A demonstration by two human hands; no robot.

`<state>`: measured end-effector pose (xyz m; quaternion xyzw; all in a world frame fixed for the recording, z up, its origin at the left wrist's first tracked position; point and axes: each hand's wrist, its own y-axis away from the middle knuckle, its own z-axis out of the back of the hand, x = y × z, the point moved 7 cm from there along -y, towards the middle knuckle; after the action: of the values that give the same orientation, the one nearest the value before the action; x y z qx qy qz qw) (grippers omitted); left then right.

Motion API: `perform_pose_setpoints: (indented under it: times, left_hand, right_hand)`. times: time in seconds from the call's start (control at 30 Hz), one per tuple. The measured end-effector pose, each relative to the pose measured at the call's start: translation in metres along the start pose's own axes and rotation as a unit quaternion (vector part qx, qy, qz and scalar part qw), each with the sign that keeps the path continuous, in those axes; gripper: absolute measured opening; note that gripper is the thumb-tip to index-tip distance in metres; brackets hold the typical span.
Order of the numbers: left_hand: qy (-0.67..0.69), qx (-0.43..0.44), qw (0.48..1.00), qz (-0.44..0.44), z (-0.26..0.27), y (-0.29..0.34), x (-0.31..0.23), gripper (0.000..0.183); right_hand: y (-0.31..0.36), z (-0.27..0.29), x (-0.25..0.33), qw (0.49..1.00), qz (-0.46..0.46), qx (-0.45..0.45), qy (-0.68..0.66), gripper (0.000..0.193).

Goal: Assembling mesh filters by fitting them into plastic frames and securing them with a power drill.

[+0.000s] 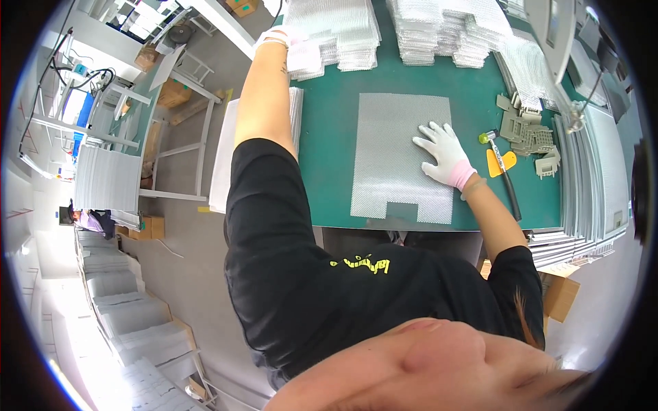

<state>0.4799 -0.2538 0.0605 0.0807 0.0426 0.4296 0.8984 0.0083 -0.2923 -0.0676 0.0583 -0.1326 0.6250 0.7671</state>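
A silver-grey mesh sheet (387, 154) with a rectangular notch in its near edge lies flat on the green tabletop (327, 151). My right hand (442, 152), in a white glove with a pink cuff, rests on the sheet's right side, fingers spread. My left arm stretches far forward to the back left. There my gloved left hand (279, 38) is at the left side of a stack of mesh sheets (343, 34). Its fingers blend into the pale mesh, so their grip is hidden.
Another mesh stack (445, 31) stands at the back. On the right lie a hammer (507, 181) with a black handle, a yellow flat tool (495, 164) and several grey-beige plastic pieces (528, 133). Stacked panels (593, 164) line the right edge. White sheets (228, 151) sit left.
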Motion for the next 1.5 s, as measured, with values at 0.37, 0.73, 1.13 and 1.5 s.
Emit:
perform_pose_setpoints:
  times: [0.37, 0.73, 1.13, 1.5]
  left_hand:
    - [0.001, -0.174, 0.984, -0.031, 0.07, 0.047, 0.044, 0.081]
    - [0.025, -0.185, 0.982, 0.038, 0.01, 0.066, 0.088, 0.092]
    - [0.91, 0.083, 0.36, -0.19, 0.003, 0.066, 0.077, 0.026]
    - [0.903, -0.026, 0.364, -0.229, -0.032, 0.233, 0.014, 0.029]
  right_hand:
    - [-0.009, 0.004, 0.011, 1.0, 0.025, 0.0, 0.0, 0.062]
    - [-0.012, 0.005, 0.016, 0.998, 0.053, -0.017, 0.011, 0.062]
    - [-0.009, 0.001, 0.007, 0.999, 0.031, -0.019, -0.021, 0.062]
    - [0.001, 0.012, 0.004, 1.0, 0.016, 0.012, 0.012, 0.057]
